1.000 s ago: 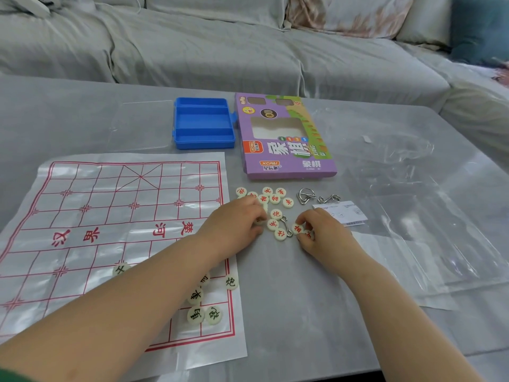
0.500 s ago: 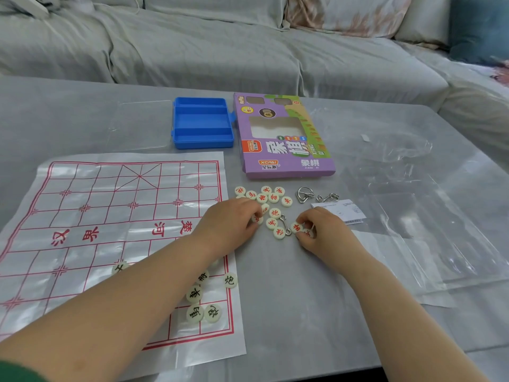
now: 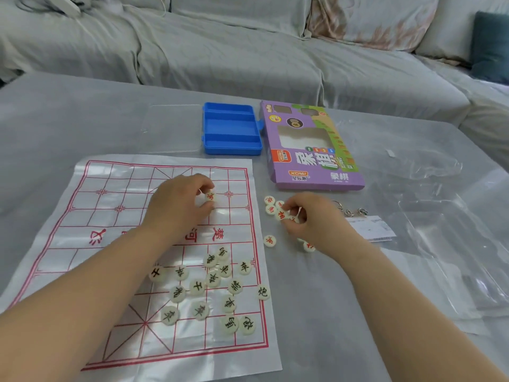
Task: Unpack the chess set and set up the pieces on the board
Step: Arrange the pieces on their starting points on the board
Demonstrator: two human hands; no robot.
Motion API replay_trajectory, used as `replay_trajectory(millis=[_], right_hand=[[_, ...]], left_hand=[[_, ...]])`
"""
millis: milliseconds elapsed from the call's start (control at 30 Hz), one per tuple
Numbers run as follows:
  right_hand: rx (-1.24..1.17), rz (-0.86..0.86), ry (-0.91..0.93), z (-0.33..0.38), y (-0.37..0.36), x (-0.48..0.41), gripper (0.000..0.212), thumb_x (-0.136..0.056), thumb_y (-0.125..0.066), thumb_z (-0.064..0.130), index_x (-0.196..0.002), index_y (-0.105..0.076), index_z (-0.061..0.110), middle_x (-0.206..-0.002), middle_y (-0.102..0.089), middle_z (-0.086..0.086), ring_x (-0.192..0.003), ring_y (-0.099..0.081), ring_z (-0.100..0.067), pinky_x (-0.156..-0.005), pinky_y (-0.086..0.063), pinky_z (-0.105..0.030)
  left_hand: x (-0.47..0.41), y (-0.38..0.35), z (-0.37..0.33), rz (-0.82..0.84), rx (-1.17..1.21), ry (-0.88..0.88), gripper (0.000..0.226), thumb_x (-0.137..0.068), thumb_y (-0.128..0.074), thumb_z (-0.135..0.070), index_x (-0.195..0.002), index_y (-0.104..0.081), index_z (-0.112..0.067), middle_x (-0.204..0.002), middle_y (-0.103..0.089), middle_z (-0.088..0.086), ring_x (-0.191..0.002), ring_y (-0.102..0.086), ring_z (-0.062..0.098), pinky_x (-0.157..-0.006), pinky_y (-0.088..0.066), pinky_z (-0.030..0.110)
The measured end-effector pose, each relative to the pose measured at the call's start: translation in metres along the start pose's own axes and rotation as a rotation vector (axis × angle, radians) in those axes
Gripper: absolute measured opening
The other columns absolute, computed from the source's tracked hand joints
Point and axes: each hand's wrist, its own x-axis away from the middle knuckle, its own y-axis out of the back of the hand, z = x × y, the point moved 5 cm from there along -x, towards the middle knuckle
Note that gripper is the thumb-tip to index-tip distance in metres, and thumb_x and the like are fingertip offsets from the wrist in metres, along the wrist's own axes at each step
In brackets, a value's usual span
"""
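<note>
1. On the board's (image 3: pixel 110 188) near half, black-lettered pieces (image 3: pixel 212 282) lie loose, apparently awaiting sorting.
2. The left hand (image 3: pixel 179 205) pinches a red-lettered piece (image 3: pixel 210 195) over the far half, likely to seat it.
3. Beside the board, the right hand (image 3: pixel 311 219) pinches a second red piece (image 3: pixel 281 215) from the red pile (image 3: pixel 270 208).
4. Beyond lie the blue case (image 3: pixel 232 128) and purple box (image 3: pixel 311 150).

"XCPAI" and "象棋" on purple box (image 3: pixel 316 181), "楚河" on board (image 3: pixel 110 216), "炮" on piece (image 3: pixel 263 292)

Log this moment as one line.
left hand: pinches red piece over board | right hand: grips red pieces beside board | black pieces: loose on board
</note>
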Motion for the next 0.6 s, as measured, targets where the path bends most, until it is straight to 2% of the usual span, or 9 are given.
replay_trajectory(millis=[100, 233, 367, 500, 600], right_hand=[[-0.023, 0.061, 0.05, 0.032, -0.019, -0.024, 0.029, -0.087, -0.057, 0.022, -0.115, -0.056, 0.015, -0.107, -0.055, 0.0, -0.086, -0.044, -0.008, -0.075, -0.034, -0.016], [0.013, 0.129, 0.098, 0.067, -0.041, -0.052, 0.03, -0.089, -0.056, 0.022, -0.118, -0.055, 0.012, -0.114, -0.056, -0.004, -0.088, -0.042, -0.009, -0.078, -0.035, -0.018], [0.059, 0.16, 0.077, 0.078, -0.056, -0.065, 0.033, -0.089, -0.055, 0.024, -0.12, -0.054, 0.014, -0.12, -0.055, -0.005, -0.091, -0.044, -0.011, -0.084, -0.036, -0.019], [-0.001, 0.062, 0.063, 0.067, -0.041, -0.05, 0.039, -0.089, -0.055, 0.026, -0.127, -0.048, 0.018, -0.129, -0.048, -0.001, -0.112, -0.049, -0.015, -0.095, -0.038, -0.022], [0.012, -0.049, -0.007, 0.036, -0.027, -0.03, 0.033, -0.09, -0.053, 0.022, -0.123, -0.052, 0.018, -0.13, -0.045, 0.001, -0.116, -0.047, -0.016, -0.093, -0.039, -0.025]], left_hand=[[-0.001, 0.005, 0.027, -0.028, -0.009, 0.052, 0.032, -0.086, -0.059, -0.02, -0.118, -0.056, -0.014, -0.116, -0.059, 0.006, -0.106, -0.051, 0.024, -0.09, -0.04, 0.032], [0.004, 0.001, 0.049, -0.095, 0.052, 0.021, 0.024, -0.085, -0.059, -0.015, -0.108, -0.063, -0.009, -0.099, -0.064, 0.007, -0.095, -0.054, 0.023, -0.078, -0.035, 0.026], [0.003, -0.003, 0.051, -0.113, 0.025, -0.018, 0.025, -0.086, -0.058, -0.016, -0.109, -0.063, -0.009, -0.103, -0.064, 0.008, -0.098, -0.053, 0.025, -0.082, -0.038, 0.03], [0.005, -0.003, 0.051, -0.12, 0.03, -0.044, 0.026, -0.086, -0.057, -0.015, -0.11, -0.063, -0.007, -0.103, -0.065, 0.008, -0.097, -0.054, 0.026, -0.083, -0.038, 0.031], [0.005, -0.002, 0.05, -0.098, 0.007, -0.057, 0.025, -0.086, -0.056, -0.014, -0.109, -0.064, -0.007, -0.105, -0.065, 0.009, -0.098, -0.054, 0.026, -0.083, -0.038, 0.032]])
